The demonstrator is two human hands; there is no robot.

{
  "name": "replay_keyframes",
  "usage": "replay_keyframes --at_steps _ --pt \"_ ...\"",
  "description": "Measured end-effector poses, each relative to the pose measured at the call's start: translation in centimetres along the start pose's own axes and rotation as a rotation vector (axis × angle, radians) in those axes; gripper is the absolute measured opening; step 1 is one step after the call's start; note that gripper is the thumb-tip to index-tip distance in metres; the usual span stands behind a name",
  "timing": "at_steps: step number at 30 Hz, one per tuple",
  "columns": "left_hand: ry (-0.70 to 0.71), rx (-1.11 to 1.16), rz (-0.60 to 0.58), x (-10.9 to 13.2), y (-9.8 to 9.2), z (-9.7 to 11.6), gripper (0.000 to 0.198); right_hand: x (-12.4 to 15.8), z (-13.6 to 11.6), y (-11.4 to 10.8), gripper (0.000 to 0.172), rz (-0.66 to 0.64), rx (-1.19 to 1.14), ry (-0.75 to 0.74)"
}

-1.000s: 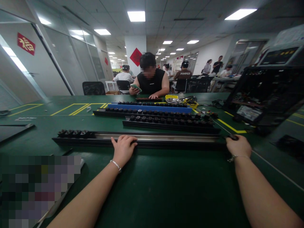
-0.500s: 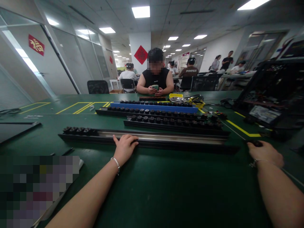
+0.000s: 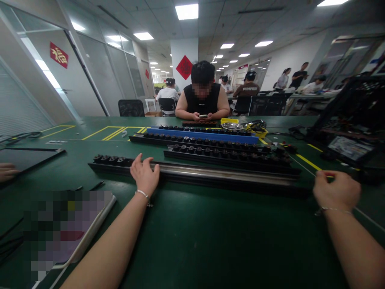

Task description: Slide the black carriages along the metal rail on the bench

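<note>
A long black rail [image 3: 210,170] with a bright metal channel lies across the green table. Several black round pieces [image 3: 112,159] sit in a row at its left end. My left hand [image 3: 144,175] is over the rail just right of these pieces, its fingers apart and nothing seen in them. Beyond the rail's right end, my right hand [image 3: 337,190] is raised a little with curled fingers and thumb drawn together. What it pinches, if anything, is hidden.
Behind lie further black rails [image 3: 228,154] with round pieces and a blue rail [image 3: 204,135]. A machine frame [image 3: 345,124] stands at right. A flat bag [image 3: 99,212] and a panel [image 3: 30,158] lie left, beside another person's hand [image 3: 7,171]. A person [image 3: 203,96] sits opposite.
My left hand has slid left along the rail toward the round pieces and lifted its fingers. A dark piece showing at my right fingertips is now out of sight. Another person's hand appears at left.
</note>
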State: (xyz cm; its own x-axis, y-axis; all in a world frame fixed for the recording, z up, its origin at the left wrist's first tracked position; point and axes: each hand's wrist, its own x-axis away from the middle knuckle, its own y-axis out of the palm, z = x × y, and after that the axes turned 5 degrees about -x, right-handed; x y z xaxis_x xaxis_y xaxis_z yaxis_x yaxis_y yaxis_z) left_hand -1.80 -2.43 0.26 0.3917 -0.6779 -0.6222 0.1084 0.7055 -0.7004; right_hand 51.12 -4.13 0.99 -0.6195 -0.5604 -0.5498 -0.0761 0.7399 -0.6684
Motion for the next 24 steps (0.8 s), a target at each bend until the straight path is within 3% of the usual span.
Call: replay_keyframes --at_steps 3,5,9,15,24 --pt "-0.243 0.004 0.009 -1.1 0.2 -2.1 0.037 2.0 -3.6 0.0 0.035 -0.129 -0.095 -0.248" --pt "-0.367 0.039 -0.015 -1.6 0.4 -3.2 0.039 3.4 -5.5 0.1 0.033 -0.263 -0.161 -0.324" --pt "-0.443 0.071 -0.057 -2.3 0.7 -4.5 0.044 5.1 -7.1 0.6 0.035 -0.444 -0.102 -0.391" --pt "-0.442 0.092 -0.134 -3.1 0.8 -5.3 0.045 5.4 -6.8 0.8 0.022 -0.375 -0.075 -0.397" --pt "-0.484 0.107 -0.146 -3.5 0.8 -6.3 0.041 5.4 -6.8 0.7 0.021 -0.320 -0.066 -0.374"
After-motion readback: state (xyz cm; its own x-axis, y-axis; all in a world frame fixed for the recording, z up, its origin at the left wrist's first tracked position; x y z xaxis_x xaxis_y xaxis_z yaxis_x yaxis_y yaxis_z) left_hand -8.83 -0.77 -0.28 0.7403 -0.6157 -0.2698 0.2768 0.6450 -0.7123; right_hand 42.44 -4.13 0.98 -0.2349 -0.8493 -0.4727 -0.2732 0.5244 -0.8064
